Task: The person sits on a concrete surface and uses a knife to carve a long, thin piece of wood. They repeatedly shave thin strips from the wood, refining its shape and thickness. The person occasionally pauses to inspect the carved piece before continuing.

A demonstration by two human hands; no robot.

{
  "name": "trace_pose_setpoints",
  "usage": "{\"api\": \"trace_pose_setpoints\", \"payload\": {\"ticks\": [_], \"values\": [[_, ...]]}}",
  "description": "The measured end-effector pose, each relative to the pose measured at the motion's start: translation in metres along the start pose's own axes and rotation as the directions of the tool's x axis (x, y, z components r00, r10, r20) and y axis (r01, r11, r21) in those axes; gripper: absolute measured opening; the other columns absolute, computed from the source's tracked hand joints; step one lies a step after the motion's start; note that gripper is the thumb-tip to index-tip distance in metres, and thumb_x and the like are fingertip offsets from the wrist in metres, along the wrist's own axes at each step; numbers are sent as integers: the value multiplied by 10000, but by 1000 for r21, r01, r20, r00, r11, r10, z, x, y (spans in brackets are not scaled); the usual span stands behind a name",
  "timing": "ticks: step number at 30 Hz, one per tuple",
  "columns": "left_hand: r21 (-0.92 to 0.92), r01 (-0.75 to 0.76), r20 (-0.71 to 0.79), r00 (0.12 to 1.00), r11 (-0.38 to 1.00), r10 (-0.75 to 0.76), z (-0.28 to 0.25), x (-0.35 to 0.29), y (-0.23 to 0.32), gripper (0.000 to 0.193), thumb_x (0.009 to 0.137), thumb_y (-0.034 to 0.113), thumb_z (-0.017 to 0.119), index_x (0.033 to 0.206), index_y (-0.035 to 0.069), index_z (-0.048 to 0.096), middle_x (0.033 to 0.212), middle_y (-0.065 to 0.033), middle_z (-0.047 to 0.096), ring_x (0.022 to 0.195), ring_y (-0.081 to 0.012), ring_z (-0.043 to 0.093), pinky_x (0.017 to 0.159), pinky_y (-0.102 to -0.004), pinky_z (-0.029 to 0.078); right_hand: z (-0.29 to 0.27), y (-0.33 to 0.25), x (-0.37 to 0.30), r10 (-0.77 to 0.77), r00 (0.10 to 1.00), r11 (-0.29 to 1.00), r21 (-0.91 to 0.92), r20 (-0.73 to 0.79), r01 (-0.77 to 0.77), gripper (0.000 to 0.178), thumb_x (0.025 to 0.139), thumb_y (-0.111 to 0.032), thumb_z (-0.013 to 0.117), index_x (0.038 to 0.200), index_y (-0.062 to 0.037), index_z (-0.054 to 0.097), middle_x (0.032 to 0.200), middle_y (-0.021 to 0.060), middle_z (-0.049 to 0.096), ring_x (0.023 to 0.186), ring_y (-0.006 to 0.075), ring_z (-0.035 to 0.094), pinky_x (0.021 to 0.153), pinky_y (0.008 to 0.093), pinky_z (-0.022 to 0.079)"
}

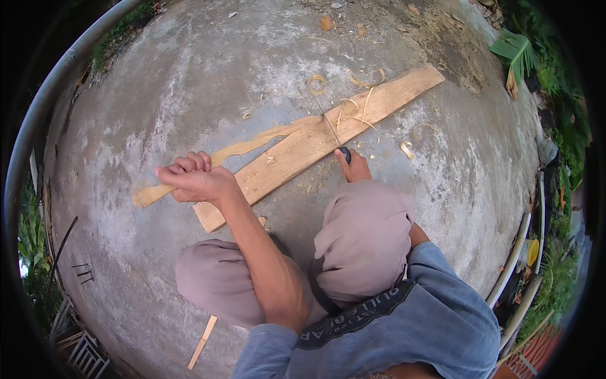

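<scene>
My left hand (197,179) is closed around a pale, flat wooden strip (252,143) with wavy carved edges, near its broader left end. The strip's far end lies on a thick wooden plank (284,163) that rests slantwise on the ground. In front of my right knee, my right hand (357,168) grips the black handle of a knife (344,153). Its thin blade crosses the plank and meets the strip near its far end; whether it cuts into the wood I cannot tell. Curled wood shavings (362,117) lie on the plank around the blade.
Around the plank is stained concrete ground (442,183) with loose shavings (317,84). A small wooden piece (202,342) lies by my left knee. A metal pipe (41,107) curves along the left. Bamboo poles (519,309) and plants (516,57) border the right side.
</scene>
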State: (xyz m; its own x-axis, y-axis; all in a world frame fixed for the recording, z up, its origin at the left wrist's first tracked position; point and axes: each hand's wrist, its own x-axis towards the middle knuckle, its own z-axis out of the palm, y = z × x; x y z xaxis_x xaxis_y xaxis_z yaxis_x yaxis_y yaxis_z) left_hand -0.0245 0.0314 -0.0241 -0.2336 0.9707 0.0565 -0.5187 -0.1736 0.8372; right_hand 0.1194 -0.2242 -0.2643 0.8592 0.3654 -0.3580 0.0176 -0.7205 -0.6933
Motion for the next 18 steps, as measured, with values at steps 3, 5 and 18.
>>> {"api": "trace_pose_setpoints", "payload": {"ticks": [3,5,18], "values": [[-256,125,-43,989,958,-141,-11,14,-4,479,1061,392,472,685,175,270,568,31,247,478,-107,221,455,-276,182,1,22,-16,83,996,973,216,-16,-78,694,995,-642,585,1114,40,642,970,253,716,798,362,709,742,469,548],[-356,267,1,958,895,-286,-11,12,-15,372,977,334,480,680,147,359,620,-9,382,455,-117,247,444,-275,193,-4,22,-19,167,985,914,367,47,-172,715,981,-683,590,1096,20,646,921,190,713,665,259,685,636,405,547],[-282,720,72,675,634,-735,-34,-13,-89,414,982,430,515,1028,21,560,1010,-161,574,878,-283,617,858,-393,546,-82,-119,20,-177,966,233,962,187,-143,397,952,-357,794,1132,-68,589,1099,146,717,789,139,664,675,297,599]]}}
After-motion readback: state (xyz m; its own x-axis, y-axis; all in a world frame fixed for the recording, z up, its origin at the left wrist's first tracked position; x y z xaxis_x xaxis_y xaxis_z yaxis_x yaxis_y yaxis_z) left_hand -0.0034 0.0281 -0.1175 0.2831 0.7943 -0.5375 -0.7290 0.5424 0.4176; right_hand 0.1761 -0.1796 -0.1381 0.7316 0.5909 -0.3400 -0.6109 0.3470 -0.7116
